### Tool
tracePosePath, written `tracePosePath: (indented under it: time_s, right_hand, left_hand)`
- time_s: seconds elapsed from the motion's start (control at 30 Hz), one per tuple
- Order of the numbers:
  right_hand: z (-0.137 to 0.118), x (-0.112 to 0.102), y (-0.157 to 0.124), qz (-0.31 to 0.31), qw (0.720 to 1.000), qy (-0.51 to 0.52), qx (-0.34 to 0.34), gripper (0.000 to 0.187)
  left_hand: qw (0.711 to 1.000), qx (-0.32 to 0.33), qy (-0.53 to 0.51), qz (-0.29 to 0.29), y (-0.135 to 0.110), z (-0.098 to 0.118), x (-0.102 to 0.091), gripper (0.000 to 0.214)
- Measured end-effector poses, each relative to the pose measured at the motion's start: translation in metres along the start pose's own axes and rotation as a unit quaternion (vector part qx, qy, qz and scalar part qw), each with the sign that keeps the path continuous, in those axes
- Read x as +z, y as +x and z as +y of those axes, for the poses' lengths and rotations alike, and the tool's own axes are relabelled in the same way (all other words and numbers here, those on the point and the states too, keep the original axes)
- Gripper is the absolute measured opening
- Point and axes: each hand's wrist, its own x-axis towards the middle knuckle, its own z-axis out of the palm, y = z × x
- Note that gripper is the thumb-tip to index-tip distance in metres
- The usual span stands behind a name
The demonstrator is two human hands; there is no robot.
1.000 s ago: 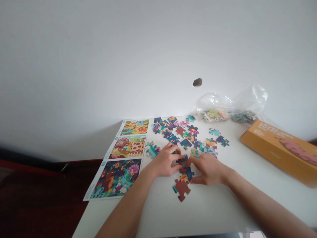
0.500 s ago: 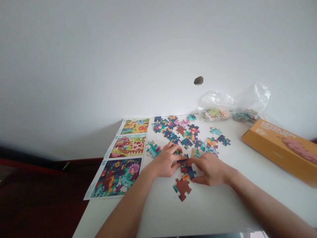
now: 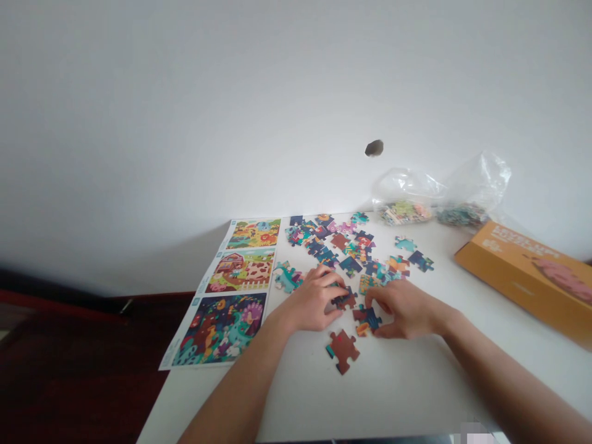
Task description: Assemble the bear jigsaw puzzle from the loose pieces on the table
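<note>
The left hand (image 3: 314, 305) rests low over the worktop (image 3: 296, 394), its curled fingers reaching a dark brown puzzle piece (image 3: 350, 298); whether they grip it, I cannot tell. The right hand (image 3: 404, 308) has thumb and forefinger spread wide at the right side of a blue-and-brown piece (image 3: 370, 317), which lies flat between the two hands. Nearer the body, a larger brown piece (image 3: 343, 350) lies apart from both. Beyond the hands sits a loose heap of pieces (image 3: 340, 242), some overlapping. A printed sheet (image 3: 243, 320) with three pictures lies left of the pieces, an orange box (image 3: 522, 277) to the right, and two clear bags (image 3: 402, 182) near the wall (image 3: 208, 123)
</note>
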Motion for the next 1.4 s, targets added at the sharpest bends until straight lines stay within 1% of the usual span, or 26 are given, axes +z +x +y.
tracePosePath:
  time_s: [0.13, 0.23, 0.4, 0.5, 0.67, 0.73, 0.8, 0.87, 0.93, 1.0, 1.13, 1.2, 1.23, 1.33, 1.4]
  right_hand:
    - [0.002, 0.000, -0.001, 0.011, 1.000, -0.013, 0.004, 0.038]
    - [0.003, 0.000, -0.001, 0.014, 1.000, -0.021, 0.002, 0.039]
    - [0.007, -0.001, -0.001, 0.015, 0.999, -0.035, 0.020, 0.043]
    - [0.008, 0.000, -0.001, 0.018, 0.999, -0.037, 0.020, 0.041]
    - [0.008, 0.002, 0.000, 0.034, 0.999, -0.033, 0.014, 0.040]
    - [0.007, 0.002, 0.001, 0.034, 0.999, -0.033, 0.012, 0.043]
    - [0.007, 0.002, 0.002, 0.029, 0.999, -0.022, 0.007, 0.047]
    - [0.008, 0.002, 0.004, 0.035, 0.999, -0.010, 0.009, 0.048]
    - [0.013, 0.003, 0.006, 0.057, 0.998, -0.012, 0.024, 0.042]
    - [0.019, 0.005, 0.008, 0.083, 0.995, -0.027, 0.050, 0.035]
    - [0.030, 0.008, 0.009, 0.123, 0.985, -0.057, 0.109, 0.030]
    - [0.031, 0.009, 0.010, 0.133, 0.981, -0.069, 0.125, 0.030]
    - [0.030, 0.009, 0.010, 0.134, 0.981, -0.069, 0.121, 0.030]
    - [0.026, 0.012, 0.012, 0.126, 0.988, -0.056, 0.068, 0.032]
    - [0.025, 0.013, 0.014, 0.118, 0.991, -0.050, 0.048, 0.032]
  left_hand:
    - [1.000, -0.003, -0.010, -0.004, -0.001, 0.000, -0.004, 0.029]
    - [1.000, -0.002, -0.016, -0.009, -0.003, 0.000, -0.008, 0.033]
    - [1.000, 0.002, -0.017, -0.015, -0.005, 0.000, -0.011, 0.037]
    - [0.999, 0.004, -0.024, -0.024, -0.005, -0.001, -0.011, 0.041]
    - [0.999, 0.004, -0.042, -0.029, -0.006, 0.000, -0.013, 0.042]
    - [0.998, 0.011, -0.052, -0.030, -0.006, 0.000, -0.013, 0.040]
    - [0.998, 0.006, -0.057, -0.016, -0.006, -0.002, -0.012, 0.035]
    - [0.999, -0.017, -0.044, 0.024, -0.005, -0.006, -0.008, 0.028]
    - [0.996, -0.051, -0.018, 0.071, -0.005, -0.012, -0.004, 0.027]
    - [0.993, -0.074, 0.007, 0.095, -0.005, -0.018, -0.002, 0.028]
    - [0.990, -0.098, 0.041, 0.095, -0.006, -0.023, -0.001, 0.025]
    - [0.989, -0.106, 0.052, 0.092, -0.006, -0.022, -0.001, 0.022]
    - [0.989, -0.107, 0.054, 0.092, -0.006, -0.022, -0.001, 0.021]
    - [0.989, -0.104, 0.050, 0.096, -0.005, -0.021, 0.002, 0.021]
    - [0.988, -0.103, 0.052, 0.100, -0.005, -0.023, 0.005, 0.021]
